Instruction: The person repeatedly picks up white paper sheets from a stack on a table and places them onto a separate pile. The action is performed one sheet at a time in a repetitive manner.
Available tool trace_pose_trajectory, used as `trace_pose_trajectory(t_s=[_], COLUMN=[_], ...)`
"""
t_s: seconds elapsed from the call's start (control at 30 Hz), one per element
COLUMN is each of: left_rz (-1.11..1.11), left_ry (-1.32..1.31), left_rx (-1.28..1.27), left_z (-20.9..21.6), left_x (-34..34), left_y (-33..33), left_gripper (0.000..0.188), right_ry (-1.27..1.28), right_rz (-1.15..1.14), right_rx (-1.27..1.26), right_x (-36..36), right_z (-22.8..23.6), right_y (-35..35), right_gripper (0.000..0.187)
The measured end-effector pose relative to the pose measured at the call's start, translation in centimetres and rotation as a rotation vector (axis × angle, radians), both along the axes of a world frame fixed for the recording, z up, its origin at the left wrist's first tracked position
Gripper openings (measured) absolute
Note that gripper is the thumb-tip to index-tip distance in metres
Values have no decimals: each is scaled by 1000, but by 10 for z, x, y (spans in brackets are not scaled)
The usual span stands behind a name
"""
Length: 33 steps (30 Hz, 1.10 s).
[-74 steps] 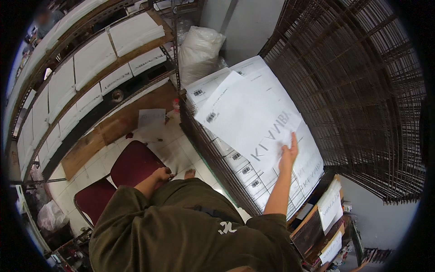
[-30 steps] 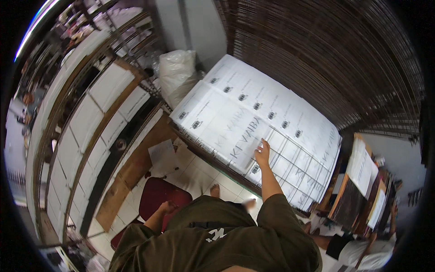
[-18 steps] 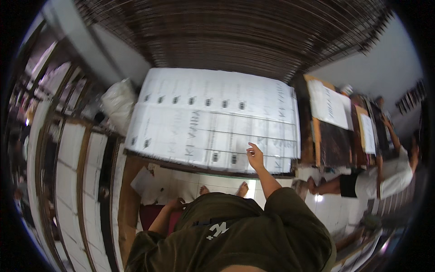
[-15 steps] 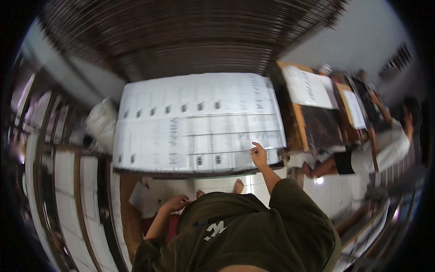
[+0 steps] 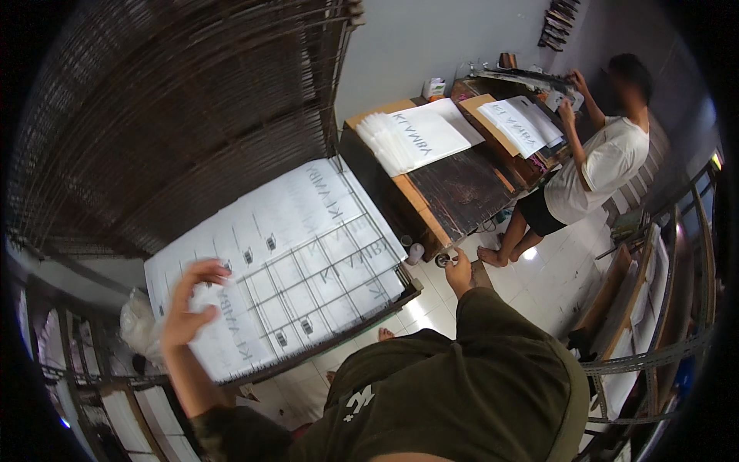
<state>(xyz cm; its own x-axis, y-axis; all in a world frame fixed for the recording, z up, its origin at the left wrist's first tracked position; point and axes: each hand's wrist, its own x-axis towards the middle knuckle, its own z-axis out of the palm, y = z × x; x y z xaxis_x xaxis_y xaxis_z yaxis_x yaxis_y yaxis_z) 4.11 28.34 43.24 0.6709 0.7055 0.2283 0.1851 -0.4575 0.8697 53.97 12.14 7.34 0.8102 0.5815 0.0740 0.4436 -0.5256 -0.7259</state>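
White sheets (image 5: pixel 289 204) with grey block lettering and small dark printed marks: lying flat across the wire rack (image 5: pixel 416 286), some overlapping. Wire grid bare-edged over the near right part of the rack, crossing pale sheets.

Left hand (image 5: pixel 192 304): over the rack's left part, slightly blurred. Fingers spread and bent, thumb well apart from them; released. Contact with the paper can't be judged.

Right hand (image 5: pixel 459 269): just beyond the rack's right corner, fingers bent, next to a small dark round thing (image 5: pixel 444 260). Cannot tell whether it is grasped or only lies behind the fingers.

Behind the rack: raised wire frames (image 5: pixel 192 100), many layers, brown. Left of the rack: whitish plastic bag (image 5: pixel 138 323).

Right of the rack: dark-topped desk (image 5: pixel 454 200) carrying a pile of paper (image 5: pixel 435 135). Farther right of the rack: co-worker (image 5: pixel 612 158), white shirt, dark shorts, both hands raised at a dark frame (image 5: pixel 531 77).
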Motion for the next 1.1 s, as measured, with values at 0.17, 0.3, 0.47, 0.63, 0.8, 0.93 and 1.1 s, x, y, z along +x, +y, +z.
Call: trace_pose_trajectory(t_s=[0.17,0.3,0.47,0.63,0.8,0.93,1.1], left_rz=[-291,-423,-423,-5,492,708,852], left_ry=[221,183,-50,182,782,802,793], left_rx=[-586,-982,-1140,-1025,-719,-1024,-1124], left_z=[-192,-251,-260,-323,-429,-439,-427], left_x=[114,122,114,108,-7,-76,-102], left_y=[-37,-95,-135,-143,-171,-224,-278], left_gripper=[43,52,73,71,69,63,53], right_ry=[44,68,95,717,969,1145,1433], right_rz=[-88,-178,-236,-249,-334,-256,-134], right_rx=[63,181,444,811,857,1036,1305], right_x=[31,58,95,133,121,111,116], right_z=[-15,-28,-60,-60,18,24,-12], right_y=[18,30,65,109,141,158,159], right_gripper=[42,44,44,66,84,87,70])
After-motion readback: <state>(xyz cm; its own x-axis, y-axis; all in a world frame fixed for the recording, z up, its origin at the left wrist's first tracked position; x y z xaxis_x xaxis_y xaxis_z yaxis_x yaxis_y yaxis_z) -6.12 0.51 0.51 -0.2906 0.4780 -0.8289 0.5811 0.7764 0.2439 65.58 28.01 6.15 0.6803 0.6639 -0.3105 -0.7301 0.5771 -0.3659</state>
